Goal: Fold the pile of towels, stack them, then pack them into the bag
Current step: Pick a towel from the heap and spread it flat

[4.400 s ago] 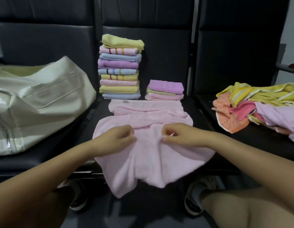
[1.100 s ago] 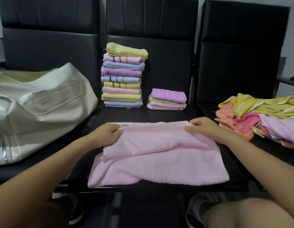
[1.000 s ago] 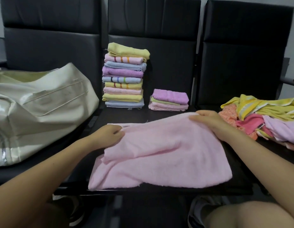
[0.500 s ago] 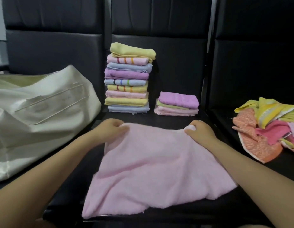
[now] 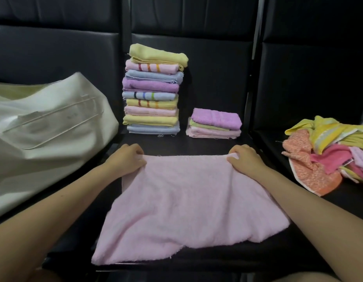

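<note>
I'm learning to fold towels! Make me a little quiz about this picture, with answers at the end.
1. True or false: both hands, left hand and right hand, pinch the far corners of the pink towel.
2. Which folded pile is taller: A, the tall stack nearer the white bag, or B, the short stack beside it?
3. Fill in: the unfolded towel heap lies on the person's ____ side.

Key: 1 true; 2 A; 3 right.
</note>
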`<action>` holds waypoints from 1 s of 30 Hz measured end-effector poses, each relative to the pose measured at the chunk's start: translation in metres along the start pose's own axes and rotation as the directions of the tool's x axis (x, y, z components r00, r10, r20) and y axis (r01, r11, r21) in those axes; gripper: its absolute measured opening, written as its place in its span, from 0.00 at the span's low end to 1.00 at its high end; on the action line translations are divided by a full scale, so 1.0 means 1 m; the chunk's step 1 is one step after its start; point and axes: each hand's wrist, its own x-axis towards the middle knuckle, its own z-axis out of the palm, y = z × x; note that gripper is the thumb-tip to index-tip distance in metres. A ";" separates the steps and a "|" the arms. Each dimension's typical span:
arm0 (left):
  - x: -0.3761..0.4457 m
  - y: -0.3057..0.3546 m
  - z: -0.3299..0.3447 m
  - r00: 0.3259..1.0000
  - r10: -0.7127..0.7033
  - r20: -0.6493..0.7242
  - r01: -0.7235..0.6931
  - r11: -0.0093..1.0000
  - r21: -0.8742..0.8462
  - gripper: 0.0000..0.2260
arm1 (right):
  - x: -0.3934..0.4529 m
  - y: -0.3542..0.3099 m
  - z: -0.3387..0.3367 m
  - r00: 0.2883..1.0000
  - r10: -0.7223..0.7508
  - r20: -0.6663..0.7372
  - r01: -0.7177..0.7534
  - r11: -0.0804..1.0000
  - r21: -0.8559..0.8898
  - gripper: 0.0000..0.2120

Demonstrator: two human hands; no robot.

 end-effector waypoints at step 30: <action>-0.079 0.131 -0.217 0.829 -0.112 -0.547 -0.373 0.618 -0.692 0.10 | -0.055 -0.118 -0.245 0.855 0.130 -0.503 0.275 0.708 0.651 0.14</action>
